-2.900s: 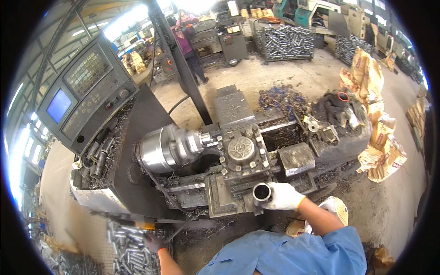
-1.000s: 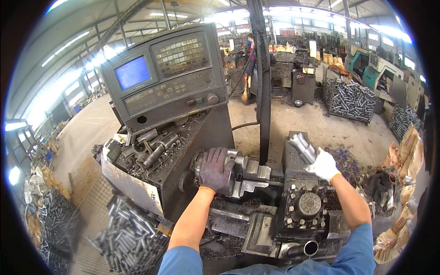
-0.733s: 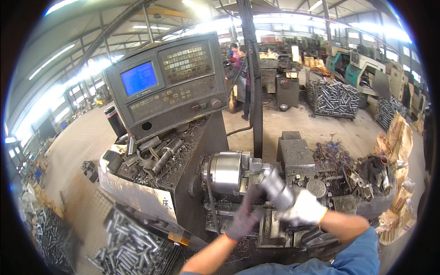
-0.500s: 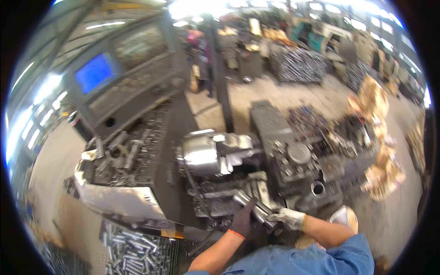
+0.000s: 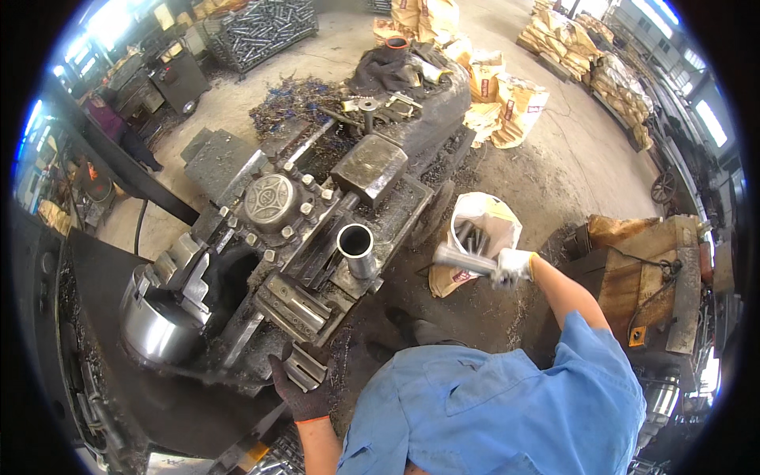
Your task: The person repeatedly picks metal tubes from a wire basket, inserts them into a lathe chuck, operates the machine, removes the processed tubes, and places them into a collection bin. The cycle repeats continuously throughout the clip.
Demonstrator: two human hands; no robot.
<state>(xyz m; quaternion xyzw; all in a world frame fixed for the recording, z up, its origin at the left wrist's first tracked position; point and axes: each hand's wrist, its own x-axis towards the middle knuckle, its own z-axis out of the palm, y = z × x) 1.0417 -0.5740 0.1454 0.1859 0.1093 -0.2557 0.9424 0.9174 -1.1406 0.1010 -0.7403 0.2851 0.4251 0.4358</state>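
Note:
My left hand (image 5: pixel 298 396), in a dark glove with an orange cuff, is closed on a slotted metal sleeve (image 5: pixel 307 369) beside the lathe's front edge. Off to the right, my right hand (image 5: pixel 516 267) in a whitish glove grips a metal bar (image 5: pixel 463 260), slightly smeared by motion. The bar lies across the mouth of an open sack (image 5: pixel 505 220), apparently above it. Inside that sack are several grey metal pieces (image 5: pixel 470 237). Whether the bar is hollow I cannot tell.
The lathe's shiny chuck (image 5: pixel 162 328) stands at the left, with the bolted tool post (image 5: pixel 271 201) and an upright tube (image 5: pixel 356 241) nearer the middle. Paper sacks (image 5: pixel 507 111) stand behind. A wooden-topped stand (image 5: pixel 645 277) is at the right. Another person (image 5: pixel 119 131) is far left.
The view has swung to the right. My hands, close together at a metal cylinder before, are now apart: the left with the slotted sleeve, the right out at the sack with the bar.

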